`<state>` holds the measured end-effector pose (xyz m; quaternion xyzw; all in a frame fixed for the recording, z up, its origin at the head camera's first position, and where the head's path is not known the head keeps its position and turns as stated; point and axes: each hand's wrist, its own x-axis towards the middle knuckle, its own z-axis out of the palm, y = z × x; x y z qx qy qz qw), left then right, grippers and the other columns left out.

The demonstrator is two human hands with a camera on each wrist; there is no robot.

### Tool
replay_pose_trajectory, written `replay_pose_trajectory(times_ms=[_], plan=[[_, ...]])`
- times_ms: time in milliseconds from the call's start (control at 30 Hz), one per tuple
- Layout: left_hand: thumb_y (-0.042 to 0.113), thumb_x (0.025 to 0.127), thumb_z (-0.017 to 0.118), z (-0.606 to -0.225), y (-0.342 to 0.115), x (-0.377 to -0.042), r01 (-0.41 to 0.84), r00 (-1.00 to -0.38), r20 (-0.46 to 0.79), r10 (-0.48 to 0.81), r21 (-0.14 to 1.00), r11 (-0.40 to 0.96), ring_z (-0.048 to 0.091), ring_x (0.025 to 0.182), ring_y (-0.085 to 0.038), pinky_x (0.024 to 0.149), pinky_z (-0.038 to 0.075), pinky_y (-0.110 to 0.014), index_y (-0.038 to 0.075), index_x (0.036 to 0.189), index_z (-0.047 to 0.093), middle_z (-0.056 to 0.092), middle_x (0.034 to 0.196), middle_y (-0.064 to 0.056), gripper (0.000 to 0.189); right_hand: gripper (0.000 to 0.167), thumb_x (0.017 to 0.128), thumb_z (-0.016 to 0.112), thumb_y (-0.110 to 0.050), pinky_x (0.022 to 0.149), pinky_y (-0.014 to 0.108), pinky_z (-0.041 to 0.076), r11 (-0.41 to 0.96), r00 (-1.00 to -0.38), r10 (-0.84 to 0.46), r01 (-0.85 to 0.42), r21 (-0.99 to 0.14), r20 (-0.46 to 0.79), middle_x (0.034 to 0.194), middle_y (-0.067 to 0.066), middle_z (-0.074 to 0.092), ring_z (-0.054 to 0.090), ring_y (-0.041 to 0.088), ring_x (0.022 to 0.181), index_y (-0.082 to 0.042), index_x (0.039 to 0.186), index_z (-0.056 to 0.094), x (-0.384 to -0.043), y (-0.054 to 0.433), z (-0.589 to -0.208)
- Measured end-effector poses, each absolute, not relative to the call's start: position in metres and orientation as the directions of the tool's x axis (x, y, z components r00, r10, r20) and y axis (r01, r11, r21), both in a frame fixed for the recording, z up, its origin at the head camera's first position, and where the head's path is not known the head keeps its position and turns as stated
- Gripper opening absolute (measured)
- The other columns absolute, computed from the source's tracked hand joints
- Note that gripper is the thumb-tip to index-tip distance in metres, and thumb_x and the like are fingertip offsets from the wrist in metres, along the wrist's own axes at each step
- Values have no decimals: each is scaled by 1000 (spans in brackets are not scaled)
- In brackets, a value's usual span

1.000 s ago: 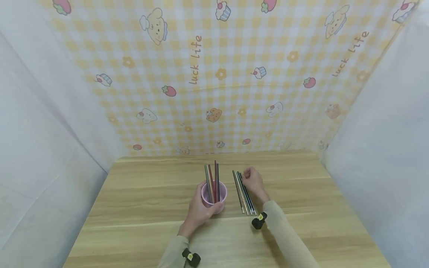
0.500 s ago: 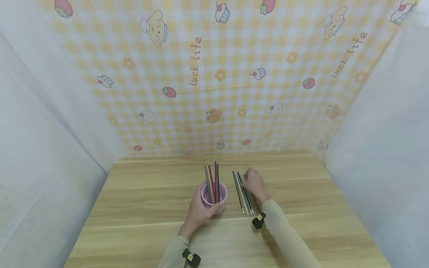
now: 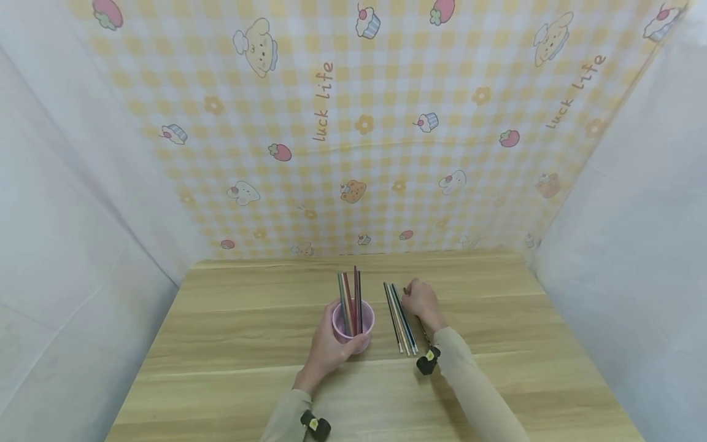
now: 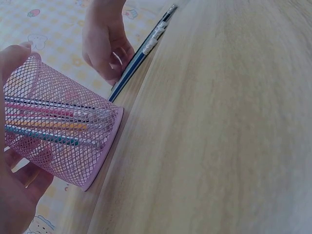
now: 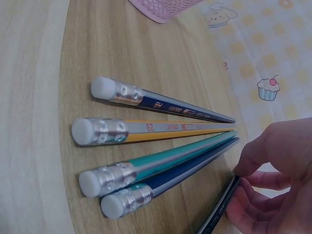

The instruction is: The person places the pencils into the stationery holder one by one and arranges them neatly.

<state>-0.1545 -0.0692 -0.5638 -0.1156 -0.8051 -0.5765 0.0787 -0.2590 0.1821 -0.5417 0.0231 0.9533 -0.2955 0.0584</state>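
Note:
My left hand grips a pink mesh pencil cup, fingers and thumb around its side. Several pencils lean in the cup, and more of their eraser ends show through the mesh in the left wrist view. To the right of the cup, my right hand pinches a dark pencil near its far end between thumb and fingers. Beside it lie a yellow-and-grey pencil, a green one and two dark blue ones, their white erasers toward me.
The wooden table lies under everything. A yellow checked cloth with cartoon prints hangs behind its far edge. White sheets close off both sides. Each wrist carries a small black camera.
The right hand has taken hold of the rightmost dark pencil, which now lies apart from the row, shifted to the right. The left hand and the cup stay in place.

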Motion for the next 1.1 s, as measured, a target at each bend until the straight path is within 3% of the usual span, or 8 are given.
replay_pose_trajectory(times_ms=[167,300,467,567,667,833,1000,1100], plan=[[37,74,90,-565,-69,-155,294,-956,278,94,914,281,59,125,-31,103,51,-54,20,150,40,59,138,-9,93,4,89,58,-4,44,23,34,805,-986,2,102,-584,-169,64,2,48,43,13,52,0,89,57,-260,182,-539],[38,74,89,-565,-69,-155,301,-954,285,96,911,282,59,125,-31,103,52,-53,20,150,40,59,138,-10,92,15,90,56,-4,41,22,30,774,-988,-18,84,-628,-154,58,-3,41,37,11,48,-8,79,47,-261,185,-536],[38,73,90,-565,-69,-155,296,-955,280,99,909,293,59,126,-30,103,52,-51,20,150,39,58,139,-9,93,5,93,54,-6,41,20,30,764,-991,-58,33,-644,-120,55,-5,42,36,8,46,-2,89,53,-263,189,-531],[35,73,90,-565,-69,-155,291,-957,273,103,911,292,59,126,-29,103,52,-51,21,150,39,58,139,-9,93,23,94,55,-7,42,20,34,754,-992,-70,18,-657,-107,60,2,53,42,10,49,8,111,58,-261,190,-524],[34,73,91,-564,-69,-155,285,-958,265,105,914,289,59,126,-29,103,51,-51,21,149,39,58,139,-9,93,35,94,56,-8,48,23,43,732,-994,-70,10,-681,-90,79,13,66,53,14,58,11,123,55,-258,192,-517],[36,71,91,-565,-69,-155,260,-966,242,97,921,290,58,127,-26,105,50,-49,23,149,40,58,139,-6,94,35,94,57,-8,58,27,52,705,-996,-81,-26,-709,-44,105,26,69,64,21,73,10,124,52,-255,193,-505],[36,71,91,-565,-69,-155,252,-967,234,95,926,282,58,126,-25,105,50,-48,24,149,40,58,138,-5,94,36,93,57,-9,57,26,51,701,-994,-105,-71,-710,-4,102,24,69,63,21,71,9,124,52,-253,192,-492],[35,71,91,-565,-69,-155,252,-968,235,93,927,278,59,126,-25,105,50,-48,24,148,40,59,138,-5,93,35,93,57,-10,66,32,57,701,-993,-120,-96,-707,16,106,23,68,66,26,81,7,123,51,-251,190,-484]])
